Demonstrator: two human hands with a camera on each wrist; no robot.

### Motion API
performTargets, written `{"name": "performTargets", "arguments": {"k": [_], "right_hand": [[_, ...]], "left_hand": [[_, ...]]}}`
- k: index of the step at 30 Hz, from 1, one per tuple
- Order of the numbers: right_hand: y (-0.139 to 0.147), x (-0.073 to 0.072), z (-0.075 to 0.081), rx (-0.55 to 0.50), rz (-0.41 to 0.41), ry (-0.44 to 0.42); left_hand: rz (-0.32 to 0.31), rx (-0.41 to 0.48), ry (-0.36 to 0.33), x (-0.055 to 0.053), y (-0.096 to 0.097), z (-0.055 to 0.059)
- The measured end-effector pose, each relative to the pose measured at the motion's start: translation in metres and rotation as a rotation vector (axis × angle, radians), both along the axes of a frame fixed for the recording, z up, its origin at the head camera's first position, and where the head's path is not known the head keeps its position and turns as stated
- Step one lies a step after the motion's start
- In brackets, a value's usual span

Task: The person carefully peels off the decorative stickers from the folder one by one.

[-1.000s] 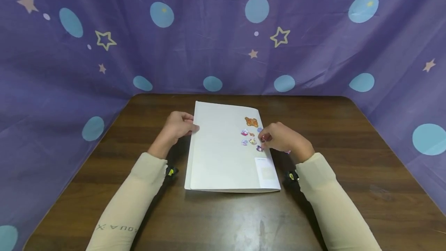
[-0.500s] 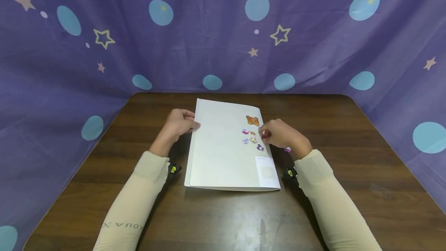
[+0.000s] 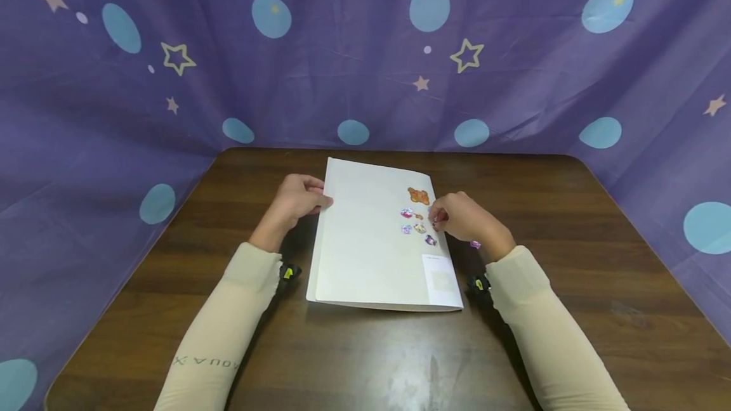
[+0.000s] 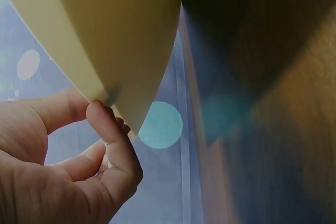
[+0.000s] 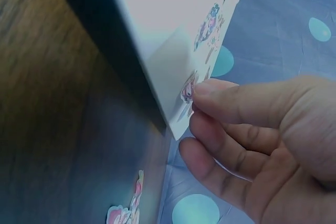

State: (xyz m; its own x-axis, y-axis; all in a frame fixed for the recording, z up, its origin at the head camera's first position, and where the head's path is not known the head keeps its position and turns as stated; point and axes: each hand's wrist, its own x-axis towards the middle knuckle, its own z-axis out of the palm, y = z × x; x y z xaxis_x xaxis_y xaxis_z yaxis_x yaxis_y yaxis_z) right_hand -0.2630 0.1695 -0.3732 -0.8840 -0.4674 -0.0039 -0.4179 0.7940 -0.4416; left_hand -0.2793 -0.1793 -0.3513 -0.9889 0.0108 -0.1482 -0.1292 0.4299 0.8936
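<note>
A white paper folder (image 3: 365, 240) lies in front of me, its right part bowed upward. My left hand (image 3: 298, 197) holds its left edge, the thumb on top; the left wrist view shows the edge of the folder (image 4: 121, 40) between thumb and fingers. Near the folder's right edge, my right hand (image 3: 465, 217) pinches a small sticker, mostly covered by the fingertips. That sticker (image 5: 188, 88) shows by the thumb in the right wrist view, against the folder's surface. Around it on the folder are a brown bear sticker (image 3: 419, 196), a purple sticker (image 3: 431, 240) and several other small shiny stickers.
A pale label (image 3: 442, 279) sits at the folder's lower right corner. Right of the folder, a pink sticker (image 3: 475, 244) lies on the brown wooden table (image 3: 571, 271), partly behind the right wrist. A purple patterned curtain (image 3: 365, 49) hangs behind the table.
The head view has shifted slightly. The right fingers now hide more of the small sticker at their tips. The left hand keeps its hold on the folder's edge.
</note>
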Motion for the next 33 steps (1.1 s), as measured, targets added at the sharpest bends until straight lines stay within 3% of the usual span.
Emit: {"name": "performTargets", "arguments": {"k": [11, 24, 33], "right_hand": [[0.002, 0.0002, -0.0006, -0.008, 0.0, 0.055], [0.0009, -0.0016, -0.0043, 0.021, -0.026, -0.001], [0.002, 0.0009, -0.0025, 0.046, -0.046, 0.024]], "left_hand": [[0.01, 0.01, -0.004, 0.0001, 0.0003, -0.0001], [0.01, 0.011, -0.005, 0.0009, 0.0008, -0.0001], [0.008, 0.011, -0.004, -0.0004, 0.0006, -0.0005]]}}
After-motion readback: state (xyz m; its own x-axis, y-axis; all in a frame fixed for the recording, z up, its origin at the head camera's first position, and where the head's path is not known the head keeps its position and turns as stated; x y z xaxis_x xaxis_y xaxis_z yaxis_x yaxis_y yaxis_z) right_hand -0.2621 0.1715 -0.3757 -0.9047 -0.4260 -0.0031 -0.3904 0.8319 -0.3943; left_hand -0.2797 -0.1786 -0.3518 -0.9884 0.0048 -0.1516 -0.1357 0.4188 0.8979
